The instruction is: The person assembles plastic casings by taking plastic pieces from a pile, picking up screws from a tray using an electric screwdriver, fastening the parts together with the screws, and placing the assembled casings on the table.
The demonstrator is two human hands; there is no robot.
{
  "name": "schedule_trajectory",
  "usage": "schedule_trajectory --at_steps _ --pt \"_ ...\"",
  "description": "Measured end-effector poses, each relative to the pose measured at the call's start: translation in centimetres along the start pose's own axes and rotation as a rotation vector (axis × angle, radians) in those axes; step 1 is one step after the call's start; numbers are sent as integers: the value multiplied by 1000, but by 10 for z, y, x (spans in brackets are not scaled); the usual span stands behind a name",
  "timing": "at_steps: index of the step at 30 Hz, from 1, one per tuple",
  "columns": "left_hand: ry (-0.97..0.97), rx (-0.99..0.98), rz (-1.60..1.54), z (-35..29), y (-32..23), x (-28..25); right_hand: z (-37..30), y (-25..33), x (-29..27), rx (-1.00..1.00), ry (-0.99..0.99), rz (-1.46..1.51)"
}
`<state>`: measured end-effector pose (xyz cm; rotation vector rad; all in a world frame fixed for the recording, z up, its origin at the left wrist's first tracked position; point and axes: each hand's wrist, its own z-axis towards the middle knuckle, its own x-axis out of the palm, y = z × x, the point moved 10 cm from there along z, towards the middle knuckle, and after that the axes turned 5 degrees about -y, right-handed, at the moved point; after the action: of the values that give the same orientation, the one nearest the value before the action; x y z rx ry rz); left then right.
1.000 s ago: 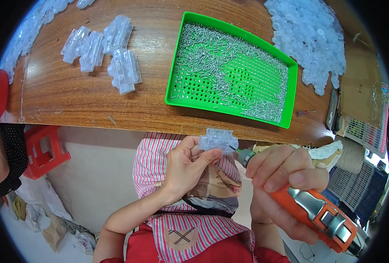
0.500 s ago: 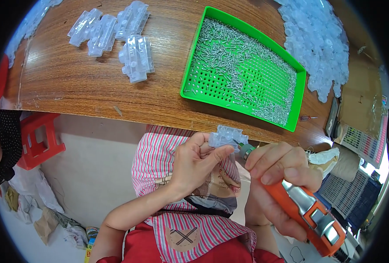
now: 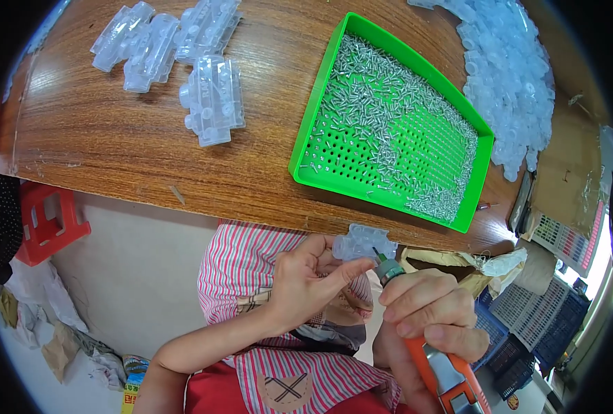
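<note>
Just off the table's front edge, my left hand (image 3: pixel 298 288) grips a clear plastic part (image 3: pixel 360 241) at its left end, thumb stretched along the lower side. My right hand (image 3: pixel 436 314) is wrapped round an orange electric screwdriver (image 3: pixel 450 378) with a green nose. Its thin dark bit points up and left at the right half of the part; whether the tip touches is too small to tell. Beyond my hands stands a green perforated tray (image 3: pixel 484 183) strewn with small silver screws (image 3: pixel 362 96).
Several clear plastic parts (image 3: pixel 213 100) lie at the table's far left. A big heap of similar parts (image 3: pixel 510 83) covers the far right. A small screwdriver (image 3: pixel 484 205) lies beside the tray's right corner. A red stool (image 3: pixel 51 224) and a person's dark sleeve (image 3: pixel 1 221) are at left.
The screwdriver and my right hand have shifted down and a little left, with the tool more upright. In the picture, tray, parts and my left hand sit slightly lower as the view shifts.
</note>
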<state>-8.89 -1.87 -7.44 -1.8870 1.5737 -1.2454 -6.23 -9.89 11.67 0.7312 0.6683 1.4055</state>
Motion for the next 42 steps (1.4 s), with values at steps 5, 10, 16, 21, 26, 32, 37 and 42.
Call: schedule_trajectory --at_steps 5,10,16,21,26,32,37,42 --pt "-4 15 -29 2 -2 3 -4 -7 4 99 2 -49" --pt "3 43 5 1 -5 1 4 -39 -22 444 -287 110" --pt "159 -20 -31 -7 -15 11 90 -21 -75 299 -294 160" --pt "330 246 -4 -20 -71 10 126 -56 -123 411 -479 -183" --pt "193 537 296 -16 -129 -10 141 -77 -165 381 -527 -279" --pt "-51 740 534 -14 -201 -67 150 -15 -163 -70 -613 -1007" --pt "-124 362 756 -2 -218 -136 149 -9 -82 -452 -303 -1151" --pt "-166 271 794 31 -210 -162 167 -143 -88 87 62 -1142"
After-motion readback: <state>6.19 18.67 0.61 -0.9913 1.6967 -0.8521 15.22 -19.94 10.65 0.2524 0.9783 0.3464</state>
